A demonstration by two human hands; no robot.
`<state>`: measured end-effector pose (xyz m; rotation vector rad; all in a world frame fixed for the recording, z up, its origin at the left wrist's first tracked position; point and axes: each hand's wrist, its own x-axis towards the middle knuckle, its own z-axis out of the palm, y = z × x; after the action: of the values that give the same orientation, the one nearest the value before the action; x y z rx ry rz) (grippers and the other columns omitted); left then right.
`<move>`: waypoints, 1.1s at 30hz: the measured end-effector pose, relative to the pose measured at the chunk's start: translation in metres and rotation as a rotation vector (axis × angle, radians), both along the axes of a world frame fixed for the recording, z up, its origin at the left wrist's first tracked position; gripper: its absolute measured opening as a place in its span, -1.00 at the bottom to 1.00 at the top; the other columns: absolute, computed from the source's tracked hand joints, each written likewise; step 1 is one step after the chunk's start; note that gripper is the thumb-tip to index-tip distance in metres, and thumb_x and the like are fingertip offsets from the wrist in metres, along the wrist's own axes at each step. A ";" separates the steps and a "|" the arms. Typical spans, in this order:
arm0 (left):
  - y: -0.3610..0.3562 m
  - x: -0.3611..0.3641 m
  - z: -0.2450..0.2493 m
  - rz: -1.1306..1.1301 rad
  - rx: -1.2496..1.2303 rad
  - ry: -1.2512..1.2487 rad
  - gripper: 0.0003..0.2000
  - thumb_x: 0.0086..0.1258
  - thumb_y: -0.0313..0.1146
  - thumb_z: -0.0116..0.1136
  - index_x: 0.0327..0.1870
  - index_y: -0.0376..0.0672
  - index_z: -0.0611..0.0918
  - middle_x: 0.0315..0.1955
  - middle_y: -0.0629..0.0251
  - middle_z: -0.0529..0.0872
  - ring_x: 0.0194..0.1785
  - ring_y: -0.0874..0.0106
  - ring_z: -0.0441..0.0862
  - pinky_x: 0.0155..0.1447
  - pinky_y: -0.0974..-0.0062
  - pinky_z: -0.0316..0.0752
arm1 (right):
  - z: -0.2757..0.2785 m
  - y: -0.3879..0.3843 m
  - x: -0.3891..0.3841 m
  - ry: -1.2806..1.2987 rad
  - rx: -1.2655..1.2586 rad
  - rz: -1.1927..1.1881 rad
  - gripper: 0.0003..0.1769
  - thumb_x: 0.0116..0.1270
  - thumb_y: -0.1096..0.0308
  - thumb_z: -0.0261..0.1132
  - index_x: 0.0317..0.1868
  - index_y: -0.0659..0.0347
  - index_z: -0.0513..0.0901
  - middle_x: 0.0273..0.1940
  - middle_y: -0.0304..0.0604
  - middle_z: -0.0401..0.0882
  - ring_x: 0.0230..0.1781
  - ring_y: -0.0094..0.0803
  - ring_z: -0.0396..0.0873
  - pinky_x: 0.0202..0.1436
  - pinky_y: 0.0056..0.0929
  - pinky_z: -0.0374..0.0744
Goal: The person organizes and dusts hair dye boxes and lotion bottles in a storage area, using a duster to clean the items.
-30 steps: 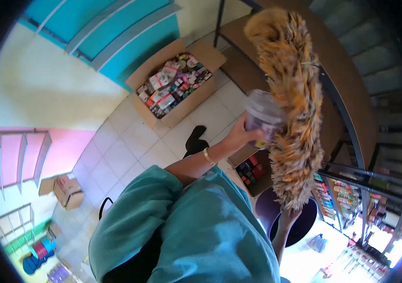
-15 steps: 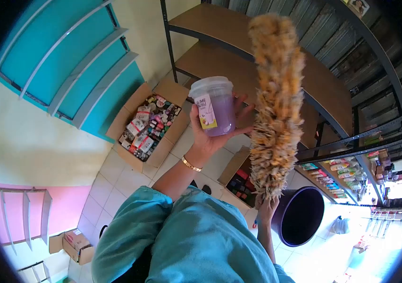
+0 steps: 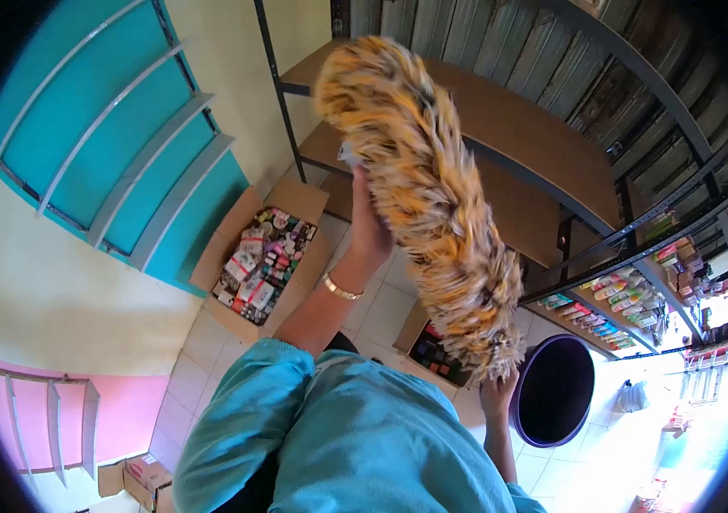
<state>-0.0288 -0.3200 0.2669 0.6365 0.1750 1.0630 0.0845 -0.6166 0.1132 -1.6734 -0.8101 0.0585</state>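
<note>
A fluffy brown-and-orange feather duster (image 3: 424, 188) slants across the middle of the view. My right hand (image 3: 497, 395) is closed around its lower end, where the handle is hidden. Behind the duster's upper half my left hand (image 3: 370, 224), with a gold bracelet at the wrist, holds a plastic jar (image 3: 348, 155). Only a sliver of the jar's pale edge shows; the duster covers the rest, along with most of my left fingers. Whether the feathers touch the jar cannot be made out for certain.
A cardboard box (image 3: 220, 315) full of small packaged goods stands on the tiled floor at left, another box (image 3: 415, 327) below the duster. Brown shelves (image 3: 518, 111) rise ahead. At right are a dark round bin (image 3: 552, 434) and stocked shelves (image 3: 629, 299).
The duster has swung left and tilted from nearly upright, now covering the purple-filled jar that was in plain sight. My left hand still holds the jar. The view has shifted slightly.
</note>
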 end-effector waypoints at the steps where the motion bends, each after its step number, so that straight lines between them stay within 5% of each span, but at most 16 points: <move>1: 0.009 -0.004 -0.016 -0.015 0.036 0.041 -0.28 0.12 0.26 0.04 0.13 -0.19 0.34 -0.07 0.23 0.54 0.02 0.38 0.50 0.10 0.41 0.40 | -0.016 -0.014 0.015 0.014 -0.054 -0.114 -0.83 0.19 0.48 0.12 -0.20 0.33 0.47 -0.39 -0.25 0.50 -0.46 -0.54 0.43 -0.47 -0.60 0.38; 4: 0.024 -0.013 -0.048 0.135 0.329 0.227 -0.24 -0.02 0.11 0.29 0.12 -0.24 0.34 -0.07 0.24 0.54 0.01 0.42 0.49 0.11 0.46 0.37 | 0.056 -0.012 0.036 0.044 -0.335 -0.086 -0.90 0.14 0.55 0.10 -0.33 0.40 0.50 -0.57 -0.22 0.48 -0.55 -0.61 0.31 -0.48 -0.55 0.35; 5: 0.030 -0.016 -0.049 0.225 0.464 0.291 -0.22 -0.07 0.04 0.38 0.11 -0.26 0.34 -0.06 0.23 0.53 0.02 0.42 0.48 0.12 0.47 0.36 | 0.062 -0.015 0.043 0.041 -0.184 -0.090 -0.87 0.16 0.53 0.11 -0.31 0.42 0.52 -0.63 -0.20 0.46 -0.56 -0.62 0.36 -0.48 -0.55 0.36; 8: 0.041 -0.027 -0.038 0.217 0.705 0.458 -0.14 -0.29 -0.17 0.55 0.11 -0.28 0.34 -0.07 0.23 0.53 0.02 0.43 0.47 0.13 0.48 0.34 | 0.066 -0.056 0.052 0.190 0.022 -0.126 -0.79 0.13 0.49 0.15 -0.19 0.34 0.56 -0.37 -0.17 0.55 -0.25 -0.54 0.47 -0.29 -0.51 0.42; 10: 0.031 -0.034 -0.019 0.224 0.706 0.559 -0.17 -0.33 -0.27 0.55 0.08 -0.26 0.35 -0.08 0.19 0.53 0.02 0.43 0.47 0.13 0.47 0.34 | 0.068 -0.074 0.066 -0.056 -0.035 -0.122 -0.75 0.08 0.49 0.18 -0.18 0.29 0.57 -0.24 -0.14 0.55 -0.09 -0.37 0.45 -0.14 -0.45 0.40; 12: 0.034 -0.039 -0.019 0.262 0.803 0.658 -0.19 -0.33 -0.30 0.53 0.07 -0.26 0.35 -0.08 0.16 0.53 0.03 0.42 0.47 0.13 0.47 0.34 | 0.113 -0.061 0.079 -0.376 -0.475 -0.071 -0.75 -0.01 0.52 0.19 -0.24 0.26 0.58 -0.23 -0.08 0.57 -0.14 -0.18 0.46 -0.10 -0.37 0.38; 14: 0.026 -0.042 -0.010 0.309 0.885 0.661 -0.19 -0.32 -0.32 0.52 0.07 -0.25 0.34 -0.07 0.13 0.52 0.03 0.40 0.47 0.12 0.46 0.35 | 0.140 -0.037 0.084 -0.112 -0.412 -0.096 -0.78 0.02 0.52 0.17 -0.25 0.22 0.58 -0.21 -0.08 0.57 -0.13 -0.18 0.46 -0.03 -0.31 0.33; 18: 0.028 -0.042 -0.018 0.359 0.795 0.638 -0.16 -0.35 -0.31 0.53 0.08 -0.25 0.31 -0.05 0.12 0.51 0.02 0.36 0.48 0.10 0.45 0.38 | 0.091 -0.050 0.088 -0.686 -0.280 -0.113 -0.81 0.15 0.50 0.10 -0.22 0.34 0.54 -0.32 0.04 0.59 -0.30 -0.25 0.54 -0.20 -0.44 0.43; 19: 0.028 -0.044 -0.019 0.359 0.789 0.657 -0.16 -0.32 -0.30 0.52 0.09 -0.25 0.30 -0.04 0.12 0.50 0.03 0.36 0.47 0.10 0.44 0.38 | 0.119 -0.035 0.073 -0.792 -0.290 0.065 -0.81 0.14 0.51 0.09 -0.23 0.35 0.53 -0.42 -0.02 0.57 -0.41 -0.26 0.52 -0.28 -0.43 0.44; 21: 0.027 -0.046 -0.022 0.345 0.779 0.698 -0.17 -0.25 -0.27 0.50 0.12 -0.26 0.28 -0.02 0.11 0.49 0.05 0.36 0.46 0.12 0.42 0.38 | 0.128 -0.017 0.067 -0.444 -0.399 0.015 -0.83 0.14 0.50 0.10 -0.26 0.36 0.53 -0.45 -0.05 0.56 -0.42 -0.26 0.51 -0.29 -0.41 0.43; 24: 0.024 -0.047 -0.032 0.040 0.387 0.305 -0.22 -0.09 -0.21 0.44 0.15 -0.28 0.27 -0.01 0.12 0.49 0.06 0.36 0.46 0.13 0.38 0.38 | 0.113 -0.013 0.073 -0.176 -0.401 -0.099 -0.82 0.12 0.51 0.14 -0.23 0.31 0.54 -0.50 -0.16 0.51 -0.42 -0.26 0.50 -0.30 -0.39 0.44; 26: 0.019 -0.046 -0.023 -0.179 0.301 0.082 -0.22 0.10 0.19 0.08 0.26 -0.15 0.21 0.10 0.15 0.44 0.13 0.24 0.43 0.21 0.16 0.31 | 0.099 -0.016 0.065 0.153 -0.263 -0.034 -0.77 0.11 0.53 0.17 -0.17 0.30 0.54 -0.41 -0.14 0.50 -0.37 -0.30 0.51 -0.27 -0.39 0.47; 28: 0.010 -0.044 -0.010 -0.310 0.070 -0.143 -0.16 0.08 0.35 -0.07 0.29 -0.06 0.18 0.15 0.19 0.41 0.14 0.18 0.42 0.20 0.07 0.30 | 0.039 -0.026 0.045 0.003 -0.306 0.017 -0.56 0.09 0.52 0.23 0.02 0.26 0.37 -0.10 -0.08 0.37 -0.15 -0.36 0.42 -0.10 -0.40 0.45; 29: 0.039 -0.041 -0.056 -0.584 -0.049 -0.566 -0.13 0.05 0.45 -0.21 0.31 0.02 0.16 0.19 0.26 0.37 0.19 0.16 0.36 0.20 -0.07 0.25 | 0.010 -0.031 0.035 -0.073 -0.323 0.039 -0.44 0.09 0.52 0.26 0.12 0.23 0.29 0.06 -0.05 0.30 -0.04 -0.39 0.38 -0.01 -0.41 0.44; 30: 0.032 -0.041 -0.042 -0.564 -0.018 -0.561 -0.13 0.05 0.45 -0.21 0.30 0.01 0.19 0.18 0.25 0.37 0.19 0.16 0.36 0.19 -0.09 0.24 | 0.010 -0.015 0.011 0.525 -0.216 0.042 -0.45 0.11 0.50 0.25 0.13 0.22 0.28 0.04 -0.05 0.33 -0.04 -0.40 0.37 -0.05 -0.41 0.46; 33: 0.026 -0.038 -0.014 -0.537 0.178 -0.414 -0.14 0.03 0.46 -0.19 0.23 -0.04 0.29 0.13 0.21 0.41 0.16 0.22 0.39 0.15 -0.23 0.20 | 0.019 0.006 0.021 0.483 -0.278 0.089 -0.52 0.18 0.47 0.20 0.12 0.23 0.28 -0.12 -0.12 0.43 -0.10 -0.42 0.41 -0.14 -0.45 0.47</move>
<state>-0.0667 -0.2939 0.2534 0.5642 -0.4358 0.6695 0.1052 -0.6102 0.1322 -1.7779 -0.5214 0.6381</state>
